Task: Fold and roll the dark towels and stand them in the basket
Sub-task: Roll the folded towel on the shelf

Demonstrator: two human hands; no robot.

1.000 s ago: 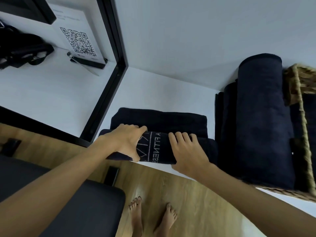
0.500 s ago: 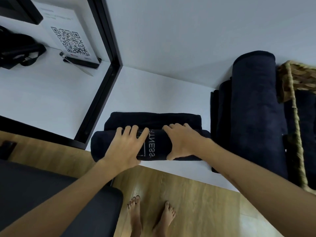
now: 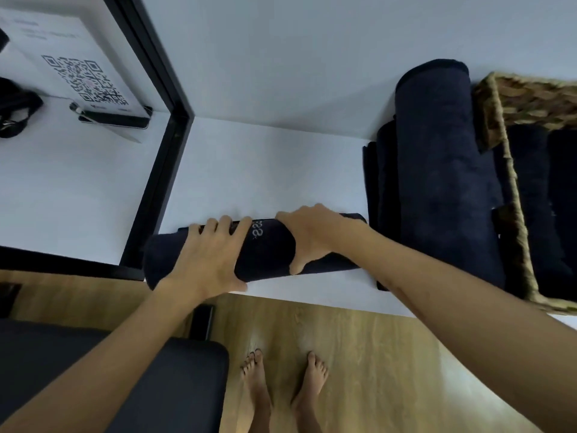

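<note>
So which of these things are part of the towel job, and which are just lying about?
Part of the job:
- rolled towel, held by left hand and right hand
- standing towel roll
- wicker basket

Lying about:
- QR code sign
- black strap
- dark bench

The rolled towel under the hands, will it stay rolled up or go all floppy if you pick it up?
The rolled towel is soft cloth, so it would probably sag if lifted by one end. The left hand and right hand both grip it, which suggests the roll may loosen once let go. Lying on its side on the white shelf, it could roll if nudged.
</note>
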